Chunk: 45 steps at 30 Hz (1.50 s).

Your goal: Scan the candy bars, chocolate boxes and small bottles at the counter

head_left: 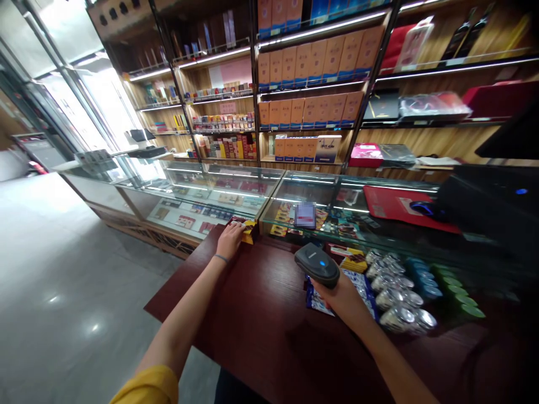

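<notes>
My right hand (332, 294) grips a black barcode scanner (316, 264) by its handle, its head tilted up over the counter, a blue light glowing on top. Under and behind that hand lies a blue-and-white printed packet (362, 286). At the counter's far left corner, my left hand (230, 240) has its fingers closed over small yellow-and-red packets (248, 231); the fingertips are partly hidden. More yellow packets (353, 261) lie past the scanner. To their right stand shrink-wrapped silver-topped cans (396, 292), then blue-topped cans (423, 278) and green-topped cans (458, 292).
The dark red wooden counter (261, 314) meets a glass display case (210, 185). On the glass lie a red mat (404, 207) and a mouse (427, 210). A dark monitor (492, 196) stands at right. Lit shelves with orange boxes (311, 62) rise behind.
</notes>
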### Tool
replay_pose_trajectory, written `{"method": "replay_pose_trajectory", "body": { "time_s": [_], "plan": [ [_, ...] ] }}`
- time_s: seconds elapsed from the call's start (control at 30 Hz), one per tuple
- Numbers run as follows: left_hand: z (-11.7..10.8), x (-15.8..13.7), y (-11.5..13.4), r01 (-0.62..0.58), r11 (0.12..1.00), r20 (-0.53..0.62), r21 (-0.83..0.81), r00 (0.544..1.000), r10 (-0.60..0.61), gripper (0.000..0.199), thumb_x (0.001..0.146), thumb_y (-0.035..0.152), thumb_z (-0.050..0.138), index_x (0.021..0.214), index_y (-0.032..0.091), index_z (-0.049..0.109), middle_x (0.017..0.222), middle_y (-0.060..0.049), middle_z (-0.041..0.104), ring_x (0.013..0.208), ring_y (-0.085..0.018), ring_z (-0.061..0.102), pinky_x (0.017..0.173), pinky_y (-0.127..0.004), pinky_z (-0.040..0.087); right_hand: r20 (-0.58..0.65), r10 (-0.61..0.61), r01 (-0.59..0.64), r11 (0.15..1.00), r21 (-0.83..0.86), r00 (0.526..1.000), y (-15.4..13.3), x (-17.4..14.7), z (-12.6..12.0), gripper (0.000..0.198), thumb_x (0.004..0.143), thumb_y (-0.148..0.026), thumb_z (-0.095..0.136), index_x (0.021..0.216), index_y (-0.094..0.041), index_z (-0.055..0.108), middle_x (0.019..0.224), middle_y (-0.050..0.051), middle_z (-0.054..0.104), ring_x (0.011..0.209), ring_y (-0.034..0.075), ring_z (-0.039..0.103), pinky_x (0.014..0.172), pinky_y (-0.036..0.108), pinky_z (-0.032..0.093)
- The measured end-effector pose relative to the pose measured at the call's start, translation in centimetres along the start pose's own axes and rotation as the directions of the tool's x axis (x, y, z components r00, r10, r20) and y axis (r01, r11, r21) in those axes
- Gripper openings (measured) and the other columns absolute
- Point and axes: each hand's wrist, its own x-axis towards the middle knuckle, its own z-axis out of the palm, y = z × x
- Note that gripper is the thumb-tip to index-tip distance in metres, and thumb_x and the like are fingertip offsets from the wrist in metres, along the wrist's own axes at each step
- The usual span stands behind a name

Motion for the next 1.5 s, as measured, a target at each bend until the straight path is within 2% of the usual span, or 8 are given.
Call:
{"method": "replay_pose_trajectory", "body": {
  "time_s": [0.4,0.57,0.7,0.83,0.97,1.23,1.4,1.5],
  "plan": [
    [0.4,0.7,0.0,-0.048,0.987,0.167,0.156,0.986,0.022,0.06,0.086,0.022,0.062,0.144,0.019,0.051,0.152,-0.015,0.048,0.145,-0.034,0.039,0.121,-0.054,0.028,-0.04,0.044,-0.043,0.999,0.019,0.998,-1.0,-0.3,0.0,0.039,0.077,-0.042,0.065,0.11,-0.023,0.058,0.058,-0.006,0.059,0.04,0.015,0.049,0.042,0.028,0.042],
    [0.7,0.4,0.3,-0.03,0.986,0.132,0.165,0.991,0.008,0.064,0.088,0.03,0.063,0.148,0.018,0.046,0.156,-0.017,0.042,0.148,-0.036,0.034,0.121,-0.055,0.027,-0.015,0.018,-0.018,1.0,0.016,1.0,-1.2,-0.3,-0.8,0.041,0.078,-0.043,0.065,0.114,-0.025,0.059,0.057,-0.005,0.06,0.04,0.015,0.048,0.041,0.028,0.041],
    [1.1,0.1,1.8,-0.117,0.986,0.059,0.122,0.992,0.11,0.062,0.091,0.033,0.061,0.149,0.021,0.045,0.16,-0.016,0.037,0.15,-0.034,0.03,0.122,-0.056,0.025,-0.022,0.035,-0.035,0.999,-0.012,0.999,-1.5,-0.1,-3.0,0.041,0.079,-0.042,0.065,0.116,-0.023,0.061,0.055,-0.004,0.06,0.039,0.015,0.048,0.04,0.027,0.04],
    [2.4,0.2,5.6,-0.234,0.972,-0.037,0.022,0.971,0.235,0.042,0.097,0.032,0.055,0.139,0.025,0.057,0.144,-0.012,0.056,0.14,-0.03,0.046,0.119,-0.052,0.033,-0.085,0.05,-0.059,0.992,-0.111,0.995,-2.0,-0.3,-6.6,0.044,0.077,-0.037,0.067,0.117,-0.021,0.063,0.057,-0.003,0.064,0.036,0.014,0.048,0.04,0.027,0.039],
    [4.6,0.6,11.4,-0.274,0.957,-0.102,-0.093,0.959,0.265,0.038,0.098,0.028,0.053,0.135,0.024,0.06,0.132,-0.013,0.062,0.126,-0.028,0.056,0.109,-0.047,0.046,-0.084,0.089,-0.103,0.979,-0.177,0.992,-2.0,-0.9,-10.2,0.049,0.077,-0.037,0.067,0.123,-0.02,0.06,0.054,-0.004,0.062,0.036,0.015,0.049,0.038,0.027,0.038],
    [10.2,2.0,21.7,-0.377,0.901,-0.034,-0.215,0.925,0.379,0.038,0.096,0.022,0.054,0.134,0.022,0.059,0.134,-0.014,0.058,0.126,-0.028,0.055,0.108,-0.047,0.049,-0.163,0.19,-0.22,0.955,-0.197,0.968,-1.8,-2.3,-15.0,0.045,0.076,-0.035,0.068,0.117,-0.02,0.061,0.05,-0.006,0.058,0.036,0.014,0.048,0.037,0.025,0.035],
    [12.8,3.2,26.3,-0.422,0.868,0.052,-0.262,0.892,0.449,0.04,0.094,0.017,0.055,0.134,0.022,0.058,0.135,-0.014,0.057,0.128,-0.027,0.053,0.11,-0.046,0.047,-0.211,0.195,-0.229,0.962,-0.149,0.958,-1.9,-3.3,-17.3,0.021,0.077,-0.035,0.068,0.091,-0.022,0.06,0.043,-0.007,0.052,0.036,0.013,0.045,0.042,0.026,0.037],
    [14.0,3.7,28.3,-0.407,0.881,0.117,-0.239,0.889,0.442,0.04,0.091,0.015,0.058,0.131,0.021,0.061,0.133,-0.014,0.059,0.125,-0.027,0.054,0.108,-0.045,0.048,-0.232,0.198,-0.236,0.961,-0.146,0.952,-1.9,-4.0,-18.4,0.017,0.078,-0.035,0.066,0.077,-0.023,0.053,0.041,-0.006,0.05,0.036,0.013,0.044,0.044,0.026,0.036]
  ]
}}
